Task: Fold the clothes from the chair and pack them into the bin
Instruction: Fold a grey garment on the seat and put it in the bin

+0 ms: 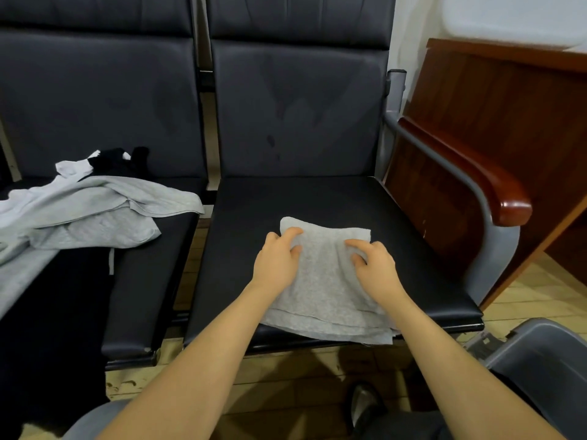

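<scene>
A folded light grey garment point(324, 281) lies on the black seat of the right-hand chair point(413, 217), its layered edges hanging slightly over the front rim. My left hand point(278, 260) rests on its left side with fingers bent, fingertips pressing the cloth. My right hand point(374, 265) rests on its right side the same way. On the left chair point(149, 281) lies a loose heap of grey clothes point(89, 211), with black and white pieces point(111, 163) behind it. A dark garment point(54, 312) hangs over that seat's front. The grey bin point(546, 354) stands at lower right on the floor.
A wooden armrest point(476, 179) on a grey metal frame borders the right chair. A brown wooden desk panel point(495, 100) stands beyond it. A shoe point(365, 408) shows on the wooden floor below the seat.
</scene>
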Tool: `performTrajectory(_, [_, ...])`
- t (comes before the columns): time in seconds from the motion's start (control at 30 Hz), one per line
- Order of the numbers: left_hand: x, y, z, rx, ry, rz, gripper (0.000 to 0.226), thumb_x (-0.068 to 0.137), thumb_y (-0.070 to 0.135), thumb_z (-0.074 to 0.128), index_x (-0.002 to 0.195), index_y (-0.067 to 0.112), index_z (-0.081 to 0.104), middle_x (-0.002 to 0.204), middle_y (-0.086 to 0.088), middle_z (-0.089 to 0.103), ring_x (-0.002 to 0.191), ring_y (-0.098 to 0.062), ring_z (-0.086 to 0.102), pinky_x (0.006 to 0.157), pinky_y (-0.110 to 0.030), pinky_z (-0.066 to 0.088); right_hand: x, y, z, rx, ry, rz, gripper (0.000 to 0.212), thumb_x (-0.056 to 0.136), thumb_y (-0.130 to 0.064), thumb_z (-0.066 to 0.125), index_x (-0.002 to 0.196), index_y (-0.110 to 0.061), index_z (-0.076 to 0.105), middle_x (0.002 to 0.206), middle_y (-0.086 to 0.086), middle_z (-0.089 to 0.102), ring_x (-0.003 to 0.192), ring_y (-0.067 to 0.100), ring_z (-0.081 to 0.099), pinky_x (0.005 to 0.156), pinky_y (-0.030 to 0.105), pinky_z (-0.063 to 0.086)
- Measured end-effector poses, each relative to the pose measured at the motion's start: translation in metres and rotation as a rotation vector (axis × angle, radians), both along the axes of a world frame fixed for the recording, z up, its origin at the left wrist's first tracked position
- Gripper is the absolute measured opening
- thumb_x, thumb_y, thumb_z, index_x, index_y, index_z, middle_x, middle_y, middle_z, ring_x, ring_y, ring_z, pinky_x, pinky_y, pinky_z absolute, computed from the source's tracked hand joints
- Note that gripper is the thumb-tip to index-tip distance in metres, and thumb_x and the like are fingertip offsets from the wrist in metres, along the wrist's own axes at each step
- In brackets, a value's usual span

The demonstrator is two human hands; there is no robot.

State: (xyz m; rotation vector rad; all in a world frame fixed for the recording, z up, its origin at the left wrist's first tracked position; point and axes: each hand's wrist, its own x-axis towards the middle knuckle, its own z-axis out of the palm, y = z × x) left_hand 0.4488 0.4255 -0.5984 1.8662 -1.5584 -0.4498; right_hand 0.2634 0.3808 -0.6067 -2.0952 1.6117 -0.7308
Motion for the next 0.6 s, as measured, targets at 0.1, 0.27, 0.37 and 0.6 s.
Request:
performTrajectory(0.1, [0.001,0.013,0.015,-0.084,0.029,-0.021,0.036,0.098,0.024,0.048,0.134,0.028,0.048,0.103,-0.001,0.042,0.082,-0.021,0.054,0.077,-0.032,0.051,-0.002,0.011,0.015,-0.085,-0.063,0.023,0.034,0.099,-0.014,0.045,0.13,-0.022,0.056,0.105,-0.002,0.042,0.08,0.005,0.044,0.074,0.006,0.038])
performTrajectory(0.27, [-0.001,0.03,0.053,-0.256,0.017,-0.063,0.034,0.097,0.024,0.051,0.131,0.021,0.053,0.1,0.004,0.04,0.079,-0.011,0.049,0.074,-0.022,0.045,-0.007,0.031,0.055,-0.198,-0.116,0.018,0.035,0.099,-0.015,0.045,0.132,-0.018,0.053,0.102,-0.001,0.041,0.08,0.004,0.044,0.069,0.008,0.036])
performTrajectory(0.37, [-0.008,0.037,0.084,-0.333,-0.009,-0.099,0.035,0.096,0.024,0.052,0.131,0.02,0.054,0.1,0.003,0.041,0.082,-0.016,0.052,0.076,-0.029,0.048,-0.016,0.042,0.083,-0.317,-0.135,0.025,0.034,0.098,-0.011,0.047,0.131,-0.014,0.055,0.097,-0.001,0.039,0.079,0.001,0.042,0.072,0.002,0.034])
performTrajectory(0.6, [-0.047,0.037,0.131,-0.439,-0.099,-0.18,0.037,0.096,0.029,0.051,0.132,0.023,0.053,0.099,0.005,0.042,0.081,-0.016,0.052,0.077,-0.031,0.048,-0.066,0.06,0.131,-0.453,-0.192,-0.027,0.034,0.097,-0.007,0.049,0.129,-0.008,0.056,0.097,0.003,0.041,0.078,0.002,0.042,0.075,0.0,0.034])
